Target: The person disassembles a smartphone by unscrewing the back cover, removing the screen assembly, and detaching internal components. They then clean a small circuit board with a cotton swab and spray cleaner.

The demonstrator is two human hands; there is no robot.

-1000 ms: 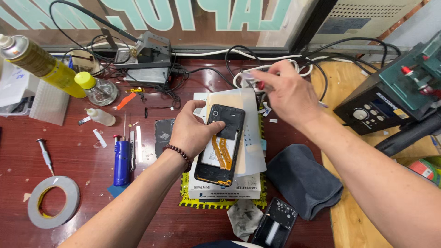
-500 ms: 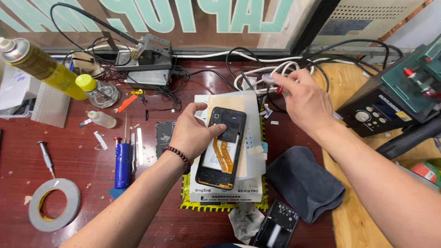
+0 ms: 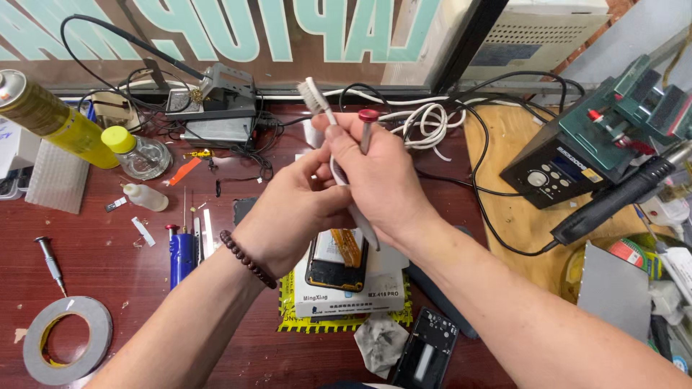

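Your right hand (image 3: 382,184) was raised above the bench (image 3: 108,288), its fingers closed around a white toothbrush (image 3: 321,108) held with the bristle head pointing up and away from you, and a red-capped tool (image 3: 367,126) was pinched upright in the same grip. Your left hand (image 3: 295,212), with a dark bead bracelet (image 3: 249,259) at the wrist, met the right one from below; its fingers curled in against the brush handle, though you could not tell from this view how firmly they gripped it. Directly beneath both hands lay the opened phone (image 3: 337,259), back cover off, with an orange flex strip showing, resting on a white pad above a yellow mat (image 3: 292,324). To your left on the bench sat a roll of tape (image 3: 66,338), a small screwdriver (image 3: 52,263), a blue pen-shaped tool (image 3: 180,256) and a yellow spray can (image 3: 50,119). A soldering stand (image 3: 216,97) stood at the back, and a dark station with a handpiece (image 3: 613,198) stood to your right.
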